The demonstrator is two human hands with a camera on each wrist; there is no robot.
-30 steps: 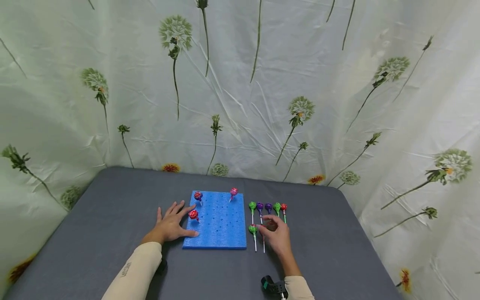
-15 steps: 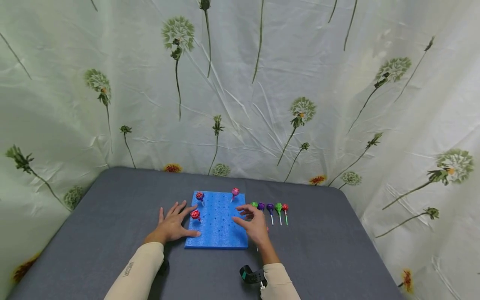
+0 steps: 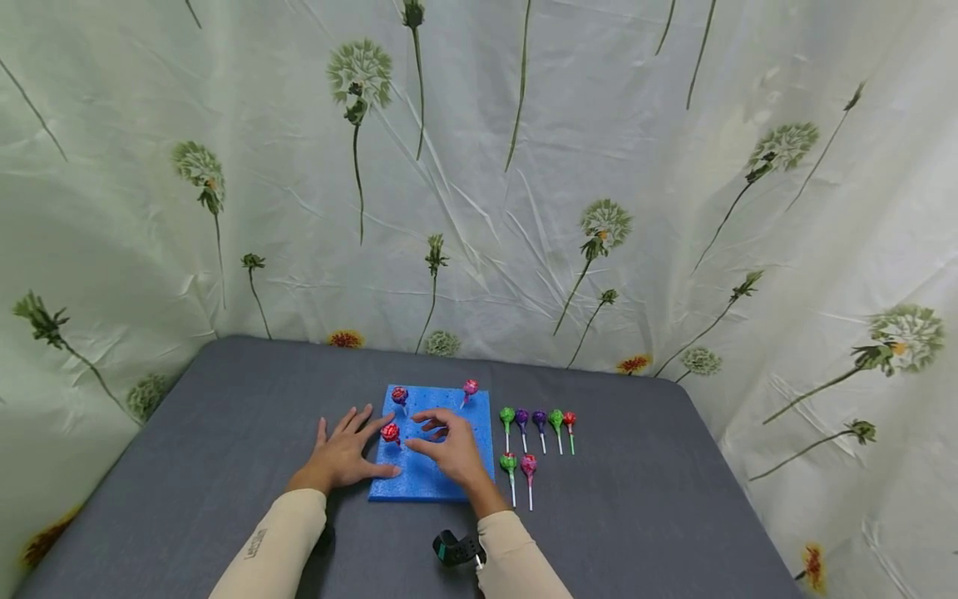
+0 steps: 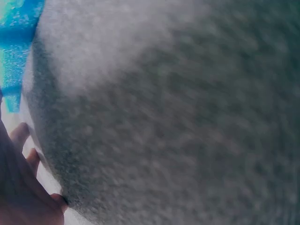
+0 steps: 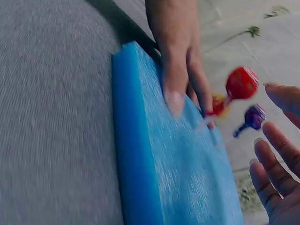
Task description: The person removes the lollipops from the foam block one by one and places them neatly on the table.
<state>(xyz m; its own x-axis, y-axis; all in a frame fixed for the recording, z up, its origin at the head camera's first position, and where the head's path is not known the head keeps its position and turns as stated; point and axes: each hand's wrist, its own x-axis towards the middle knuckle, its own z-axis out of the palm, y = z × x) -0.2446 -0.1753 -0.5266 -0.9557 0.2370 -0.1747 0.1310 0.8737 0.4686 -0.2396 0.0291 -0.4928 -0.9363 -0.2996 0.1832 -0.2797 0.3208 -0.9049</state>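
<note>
My left hand (image 3: 340,456) rests with spread fingers at the left edge of a blue foam board (image 3: 441,478), holding it. Two lollipops stand in the board beside that hand: a red one (image 3: 390,433) and a dark red and purple one (image 3: 400,396) behind it. A pink lollipop (image 3: 470,388) stands near the far right corner. My right hand (image 3: 452,449) hovers over the board's middle, fingers loosely bent and apart, nothing between them. In the right wrist view its fingers (image 5: 276,164) are close to the red lollipop (image 5: 242,83), with no contact visible.
Right of the board lie several lollipops in a row, among them a green one (image 3: 506,414), purple ones (image 3: 540,418) and a red one (image 3: 570,418). Nearer lie a green lollipop (image 3: 509,462) and a pink lollipop (image 3: 529,466). A flowered curtain (image 3: 479,208) hangs behind the grey table (image 3: 636,499).
My right hand has moved left from the loose lollipops to above the board, uncovering the nearer green and pink ones. My left hand has stayed at the board's edge.
</note>
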